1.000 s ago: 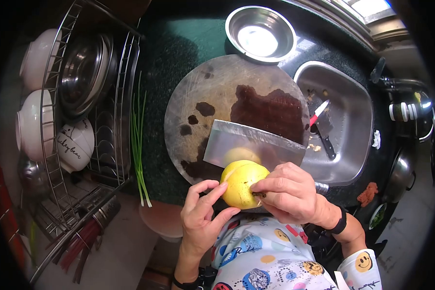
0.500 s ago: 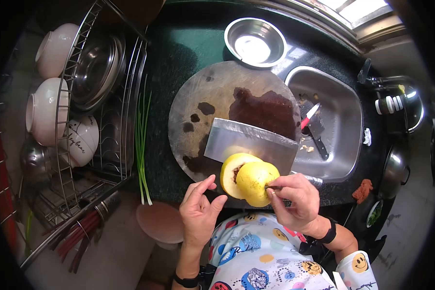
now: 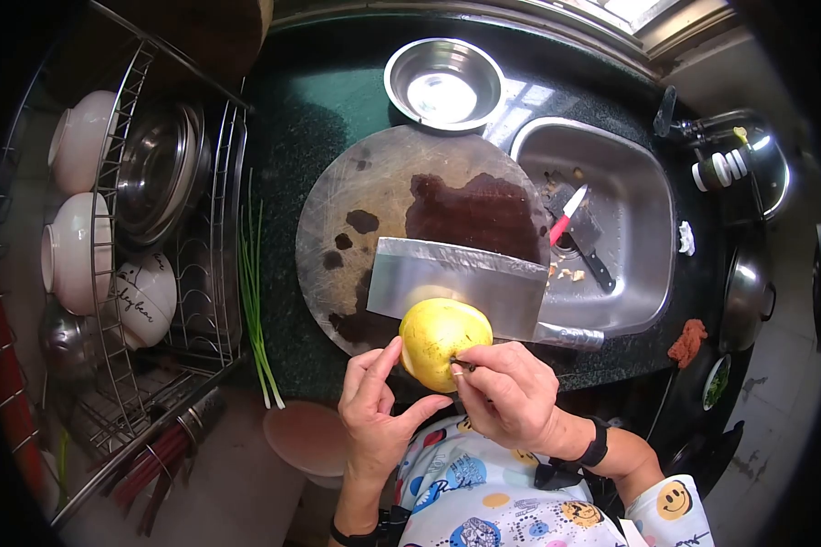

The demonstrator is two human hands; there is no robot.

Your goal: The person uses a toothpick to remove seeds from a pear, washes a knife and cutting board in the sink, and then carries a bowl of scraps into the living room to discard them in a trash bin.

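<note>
My right hand (image 3: 511,387) pinches the dark stem of a yellow pear's cut-off top (image 3: 442,335). This top now hides most of the pear's lower part; only a pale edge shows at its left. On the pear's left side is my left hand (image 3: 374,392), open, thumb and fingers apart, with the index fingertip at or very near the fruit. A wide cleaver (image 3: 461,283) lies flat just beyond, on the round cutting board (image 3: 337,201), which has dark wet patches.
A steel bowl (image 3: 444,84) stands behind the board. In the sink (image 3: 643,219) to the right lie a red-handled knife (image 3: 567,215), a black-handled tool (image 3: 597,269) and scraps. Spring onions (image 3: 255,310) lie at the left, beside a dish rack (image 3: 231,210) with bowls.
The pear's top has moved left over the lower part, covering the hollowed cut face that showed before. My left index finger has come closer to the pear. The view has shifted slightly.
</note>
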